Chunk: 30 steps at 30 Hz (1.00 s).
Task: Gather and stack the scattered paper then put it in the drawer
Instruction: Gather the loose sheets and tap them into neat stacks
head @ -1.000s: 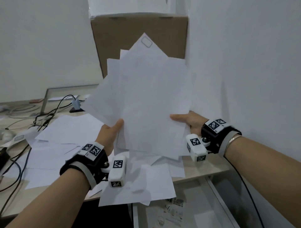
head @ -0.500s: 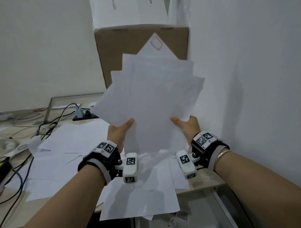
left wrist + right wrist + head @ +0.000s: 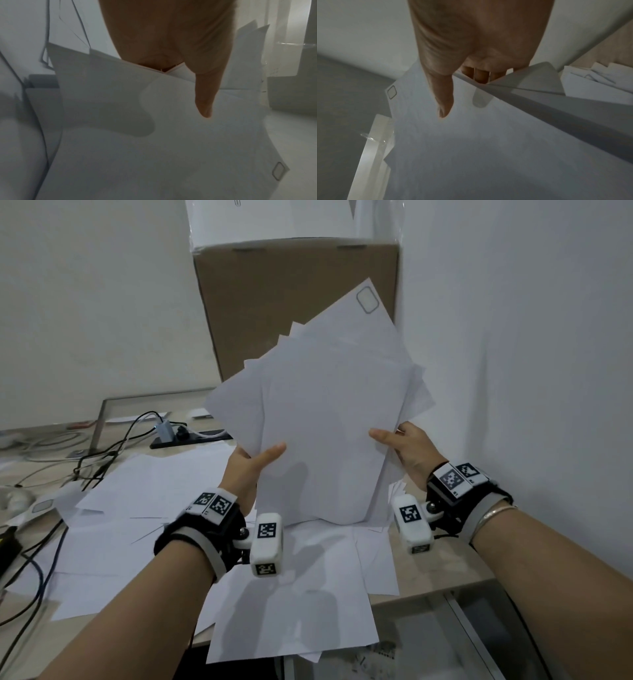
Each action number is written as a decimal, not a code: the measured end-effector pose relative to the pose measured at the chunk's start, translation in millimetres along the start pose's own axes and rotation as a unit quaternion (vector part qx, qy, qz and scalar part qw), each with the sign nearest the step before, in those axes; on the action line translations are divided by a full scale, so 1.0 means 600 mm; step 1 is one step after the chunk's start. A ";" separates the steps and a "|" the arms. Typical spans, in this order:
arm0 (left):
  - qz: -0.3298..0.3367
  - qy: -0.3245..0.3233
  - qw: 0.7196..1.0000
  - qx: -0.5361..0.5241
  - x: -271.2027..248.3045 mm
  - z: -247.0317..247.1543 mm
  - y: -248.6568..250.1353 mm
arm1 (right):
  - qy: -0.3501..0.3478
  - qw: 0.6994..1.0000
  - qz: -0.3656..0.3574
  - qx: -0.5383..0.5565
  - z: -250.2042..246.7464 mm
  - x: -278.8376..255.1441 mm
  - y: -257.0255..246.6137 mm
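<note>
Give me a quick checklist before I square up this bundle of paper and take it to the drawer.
1. Both hands gripping: ok. Left hand and right hand pinch the paper bundle, thumbs in front.
2. Edges aligned: not ok. Sheets fan out at different angles.
3. All paper gathered: not ok. Loose sheets lie on the desk.
4. Overhanging sheet: not ok, juts past the desk edge.
5. Cables off the paper: cannot tell.
6. Drawer open: cannot tell.
</note>
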<state>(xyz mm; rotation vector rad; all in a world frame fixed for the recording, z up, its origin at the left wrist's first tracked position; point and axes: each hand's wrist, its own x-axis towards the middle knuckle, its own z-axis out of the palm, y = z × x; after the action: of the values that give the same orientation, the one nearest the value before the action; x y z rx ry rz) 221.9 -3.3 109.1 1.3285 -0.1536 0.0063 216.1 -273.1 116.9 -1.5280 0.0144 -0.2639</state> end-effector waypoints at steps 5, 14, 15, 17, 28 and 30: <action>-0.040 0.013 0.998 0.036 -0.012 0.000 -0.042 | 0.008 1.000 0.003 0.014 0.017 0.001 -0.001; -0.105 0.104 0.979 0.143 -0.006 0.005 -0.079 | 0.008 1.000 0.011 0.028 0.023 0.001 -0.033; -0.097 0.109 0.976 0.160 -0.005 0.005 -0.073 | 0.012 1.000 0.010 0.012 0.020 0.002 -0.039; -0.082 0.108 0.974 0.184 -0.006 0.002 -0.068 | 0.026 0.999 -0.006 -0.046 0.010 0.000 -0.053; -0.165 0.016 0.968 0.189 -0.049 -0.022 -0.062 | 0.076 0.975 0.000 -0.208 -0.025 -0.005 -0.036; -0.173 0.010 0.965 0.199 -0.056 -0.028 -0.064 | 0.078 0.978 0.017 -0.192 -0.023 -0.010 -0.028</action>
<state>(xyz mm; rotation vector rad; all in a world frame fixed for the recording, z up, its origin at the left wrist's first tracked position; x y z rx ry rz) 193.8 6.4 64.0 1.7414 0.1064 -0.2579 205.1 -286.1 132.0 -1.8848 0.2283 -0.3684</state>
